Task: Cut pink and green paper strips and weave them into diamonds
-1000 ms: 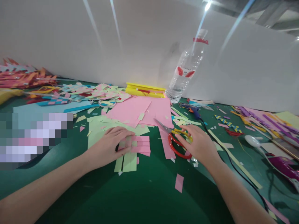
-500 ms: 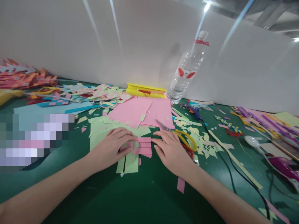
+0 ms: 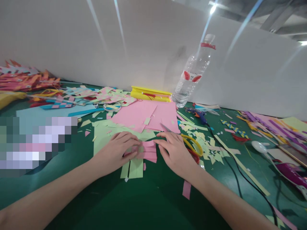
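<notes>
Pink paper strips point(image 3: 149, 150) lie crosswise over slit light-green paper point(image 3: 136, 169) in front of me. My left hand point(image 3: 121, 147) is over their left part, its thumb and fingers closing on the strips; its fingertips partly hide where pink and green cross. My right hand point(image 3: 175, 151) rests at the right, fingers spread, with the index fingertip at the right ends of the pink strips. Under and beside that hand lie scissors point(image 3: 195, 143) with yellow and red handles, blades pointing up-left. A short pink paper piece point(image 3: 186, 190) lies below the right wrist.
Behind are pink sheets point(image 3: 134, 115), a yellow folded piece point(image 3: 150, 94) and a leaning plastic bottle point(image 3: 192, 75). Green scraps point(image 3: 213, 148) scatter at right, near a glue gun point(image 3: 196, 115) with a black cord and a purple-handled tool point(image 3: 291, 172). A pixelated patch covers the left.
My right fingertips have shifted slightly left, up to the ends of the pink strips. My left hand stays nearly in place, and the whole view has shifted slightly.
</notes>
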`<state>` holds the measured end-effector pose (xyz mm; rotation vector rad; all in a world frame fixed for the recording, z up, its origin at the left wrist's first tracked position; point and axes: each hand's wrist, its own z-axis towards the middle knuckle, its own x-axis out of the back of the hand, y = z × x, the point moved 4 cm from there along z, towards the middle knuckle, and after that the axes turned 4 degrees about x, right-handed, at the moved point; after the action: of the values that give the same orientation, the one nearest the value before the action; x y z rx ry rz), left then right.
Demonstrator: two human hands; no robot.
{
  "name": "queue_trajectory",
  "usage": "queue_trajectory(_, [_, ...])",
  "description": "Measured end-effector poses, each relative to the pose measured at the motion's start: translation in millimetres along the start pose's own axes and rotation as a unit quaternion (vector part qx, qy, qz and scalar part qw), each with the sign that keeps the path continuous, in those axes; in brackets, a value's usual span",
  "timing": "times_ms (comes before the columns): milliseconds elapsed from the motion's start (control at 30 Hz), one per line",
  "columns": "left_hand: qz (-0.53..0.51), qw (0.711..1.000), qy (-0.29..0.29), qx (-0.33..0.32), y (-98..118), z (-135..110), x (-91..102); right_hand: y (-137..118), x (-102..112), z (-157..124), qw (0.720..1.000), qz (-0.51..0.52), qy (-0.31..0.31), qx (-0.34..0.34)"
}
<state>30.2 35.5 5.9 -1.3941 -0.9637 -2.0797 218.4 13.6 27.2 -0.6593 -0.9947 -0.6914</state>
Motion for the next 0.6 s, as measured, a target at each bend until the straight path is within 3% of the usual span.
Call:
queue_trajectory(233, [0.002,1.000,0.007,0.008,-2,-1,-1.9,-6,-5,10,0.997,0.061,-0.040,0.031])
queue_trajectory(400, [-0.009,0.997,0.072,0.008,-2,-3,4.4,-12,-5,16,0.995,0.048,-0.063,0.057])
queue_trajectory(600, [-0.006,0.986,0.161,-0.045,8,-2,17.5,-14,-5,20,0.993,0.031,-0.094,0.071])
